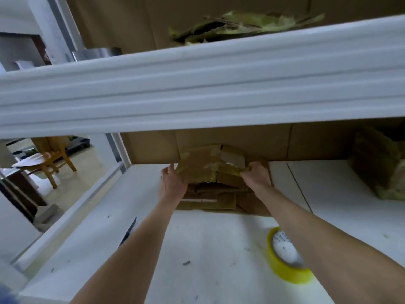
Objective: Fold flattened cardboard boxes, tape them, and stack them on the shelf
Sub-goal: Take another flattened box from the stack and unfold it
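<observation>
- both of your hands are on the top flattened cardboard box: your left hand grasps its left edge, thumb up beside the board, fingers tucked out of sight beneath it.
- your right hand is curled over the box's right edge, clamping it between fingers and thumb.
- that box is tilted, with its near edge raised off the stack of flattened cardboard underneath and its far edge back by the brown cardboard backing of the shelf.
- its face is patched with yellowish tape, wrinkled and shiny.
- the stack lies flat at the back of the white shelf board, between your two forearms.
- the yellow tape roll sits on the board near you, just beside your right forearm and partly hidden by it.
- a dark slim tool lies on the board left of your left forearm; it's too blurred to name.
- off to the right, well apart from the stack, sits a taped-up cardboard box.
- a white shelf beam crosses the view above your hands.
- on the level above it lies crumpled cardboard covered in yellowish tape.
- through the left side of the rack, a wooden chair stands on the floor.
</observation>
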